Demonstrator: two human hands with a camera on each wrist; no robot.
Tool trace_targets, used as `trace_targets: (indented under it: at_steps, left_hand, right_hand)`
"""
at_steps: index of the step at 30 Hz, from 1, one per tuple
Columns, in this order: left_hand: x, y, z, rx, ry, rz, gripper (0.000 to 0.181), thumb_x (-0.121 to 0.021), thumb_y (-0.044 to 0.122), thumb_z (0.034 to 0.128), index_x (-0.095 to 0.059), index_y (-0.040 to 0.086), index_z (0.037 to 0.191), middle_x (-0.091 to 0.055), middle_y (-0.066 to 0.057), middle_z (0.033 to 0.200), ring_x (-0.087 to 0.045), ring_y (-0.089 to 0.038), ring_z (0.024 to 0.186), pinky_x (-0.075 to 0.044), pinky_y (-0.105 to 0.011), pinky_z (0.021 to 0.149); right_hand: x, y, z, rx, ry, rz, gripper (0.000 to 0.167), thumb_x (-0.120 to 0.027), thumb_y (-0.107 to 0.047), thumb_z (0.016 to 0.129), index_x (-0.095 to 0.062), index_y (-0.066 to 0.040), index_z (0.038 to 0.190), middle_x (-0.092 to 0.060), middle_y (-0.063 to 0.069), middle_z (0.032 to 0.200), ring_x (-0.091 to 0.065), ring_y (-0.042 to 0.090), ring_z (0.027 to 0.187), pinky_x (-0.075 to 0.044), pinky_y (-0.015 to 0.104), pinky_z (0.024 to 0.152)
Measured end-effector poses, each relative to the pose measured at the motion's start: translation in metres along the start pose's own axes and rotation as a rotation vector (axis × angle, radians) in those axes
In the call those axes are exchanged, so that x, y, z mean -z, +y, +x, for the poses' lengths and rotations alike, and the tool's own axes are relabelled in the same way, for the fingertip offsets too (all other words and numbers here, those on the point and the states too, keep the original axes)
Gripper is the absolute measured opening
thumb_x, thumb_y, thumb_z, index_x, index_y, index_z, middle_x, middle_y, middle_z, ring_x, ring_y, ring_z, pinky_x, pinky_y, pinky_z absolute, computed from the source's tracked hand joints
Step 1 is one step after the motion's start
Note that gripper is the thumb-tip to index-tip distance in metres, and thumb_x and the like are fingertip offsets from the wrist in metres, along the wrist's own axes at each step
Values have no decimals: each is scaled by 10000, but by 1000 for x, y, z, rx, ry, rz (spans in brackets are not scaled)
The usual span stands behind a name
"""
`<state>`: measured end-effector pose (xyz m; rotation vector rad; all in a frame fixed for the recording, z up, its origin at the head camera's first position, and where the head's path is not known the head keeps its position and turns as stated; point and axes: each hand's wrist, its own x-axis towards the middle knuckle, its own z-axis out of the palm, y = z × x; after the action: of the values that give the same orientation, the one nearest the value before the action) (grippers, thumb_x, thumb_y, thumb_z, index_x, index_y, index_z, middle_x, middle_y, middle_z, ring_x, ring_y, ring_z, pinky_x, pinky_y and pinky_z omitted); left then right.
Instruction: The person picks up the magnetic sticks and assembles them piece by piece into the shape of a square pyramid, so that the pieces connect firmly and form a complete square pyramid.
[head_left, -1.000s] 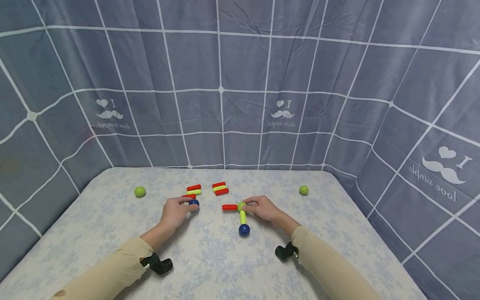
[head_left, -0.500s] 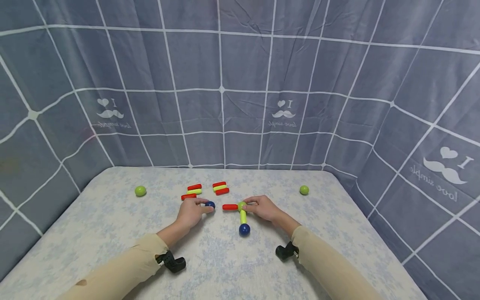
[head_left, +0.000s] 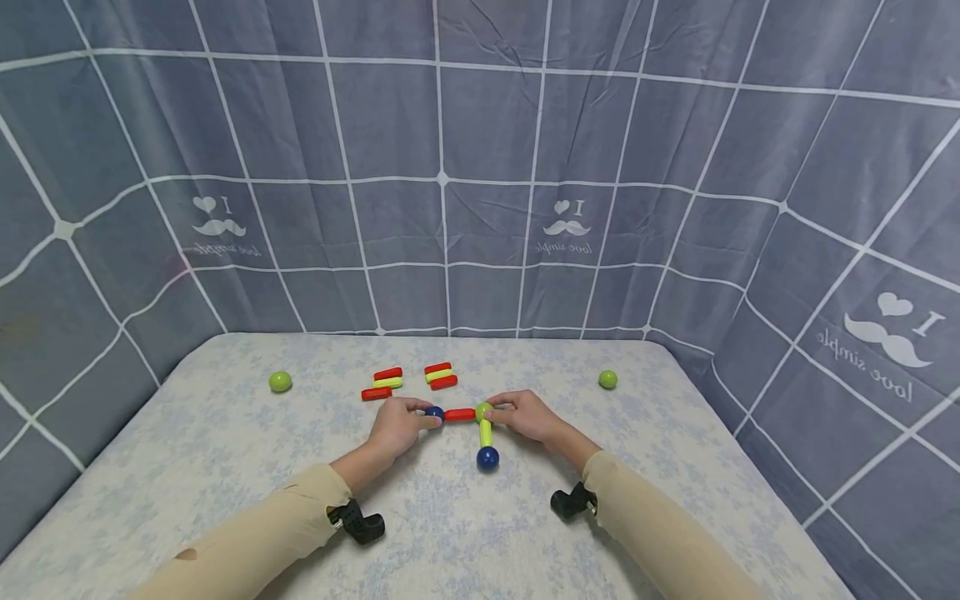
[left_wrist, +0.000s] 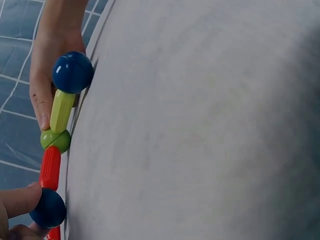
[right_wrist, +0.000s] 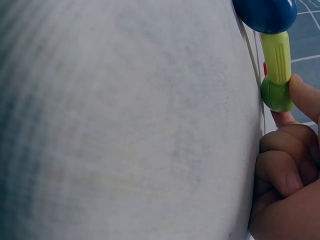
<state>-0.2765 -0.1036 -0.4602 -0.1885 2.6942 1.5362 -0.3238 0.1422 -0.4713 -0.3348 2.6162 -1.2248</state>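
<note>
Across table: five balls (eight rods)

The table has a pale top mottled with faint blue and rounded far corners. Behind it and along both its sides hangs a grey-blue curtain with a white grid. Two white moustache prints sit above the table's far edge, another right of the table. The light over the table is soft and even.
</note>
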Motion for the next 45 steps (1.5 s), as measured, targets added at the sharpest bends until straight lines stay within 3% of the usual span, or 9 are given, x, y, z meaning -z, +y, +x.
trace_targets:
  at_steps: [7, 13, 20, 23, 27, 31, 36, 42, 45]
  left_hand:
    - [1, -2, 0, -2, -12, -3, 363, -795, 232, 865, -740, 50, 1175, -691, -132, 1223, -570, -209, 878, -466, -304, 696]
    - [-1, 1, -11, -80, 63, 40, 337, -788, 269, 861, -712, 77, 1128, -559, -46, 668, -485, -174, 537, -382, -286, 493]
    - [-19, 20, -36, -175, -147, 153, 345, -777, 447, 856, -770, 117, 959, -610, 10, 696, -507, -149, 608, -392, -282, 534]
    - [-28, 26, -44, -197, -218, 190, 377, -780, 491, 835, -786, 122, 915, -645, 29, 685, -527, -137, 603, -398, -278, 519]
    - [-39, 28, -51, -206, -249, 202, 318, -790, 457, 833, -761, 148, 761, -582, 68, 567, -498, -111, 525, -334, -253, 467]
    - [-45, 28, -53, -222, -242, 201, 338, -784, 431, 846, -711, 154, 665, -477, 85, 500, -442, -101, 468, -275, -246, 443]
    - [-47, 30, -53, -246, -241, 187, 363, -775, 430, 854, -696, 141, 649, -449, 92, 497, -431, -100, 453, -281, -247, 437]
    - [-45, 29, -55, -210, -249, 197, 322, -786, 418, 847, -715, 153, 680, -531, 73, 526, -490, -111, 487, -322, -252, 456]
    - [-41, 27, -56, -188, -266, 210, 271, -791, 402, 838, -723, 167, 722, -586, 59, 573, -512, -120, 523, -344, -257, 477]
  right_hand:
    - [1, -2, 0, -11, 3, -4, 393, -725, -427, 907, -738, -185, 1217, -636, 64, 1337, -495, 180, 937, -391, 302, 731]
    - [0, -2, 0, -21, -7, -20, 411, -724, -434, 904, -735, -176, 1224, -645, 57, 1278, -482, 172, 864, -381, 291, 696]
    - [3, -4, -2, -26, 6, -20, 411, -730, -459, 893, -742, -189, 1203, -664, 19, 1182, -505, 167, 815, -407, 302, 683]
    - [3, -3, -2, -21, 3, -10, 412, -726, -463, 897, -740, -189, 1205, -649, -18, 985, -481, 153, 733, -391, 293, 642]
    - [1, -3, -3, -18, -3, 15, 401, -730, -440, 900, -736, -180, 1206, -485, -48, 650, -400, 127, 580, -330, 267, 557]
    - [0, -3, -3, -15, -16, 37, 399, -731, -429, 901, -732, -170, 1204, -388, -70, 540, -344, 111, 505, -290, 254, 502]
    - [1, -4, -3, 0, -23, 54, 385, -741, -428, 894, -736, -180, 1188, -462, -50, 611, -359, 120, 537, -319, 266, 524]
    - [1, -5, -4, -1, -9, 33, 392, -756, -456, 867, -749, -183, 1148, -658, 13, 1075, -459, 148, 751, -387, 290, 644]
    - [1, -7, -7, -1, 1, -1, 379, -757, -451, 865, -751, -169, 1118, -660, 25, 966, -455, 144, 719, -373, 284, 615]
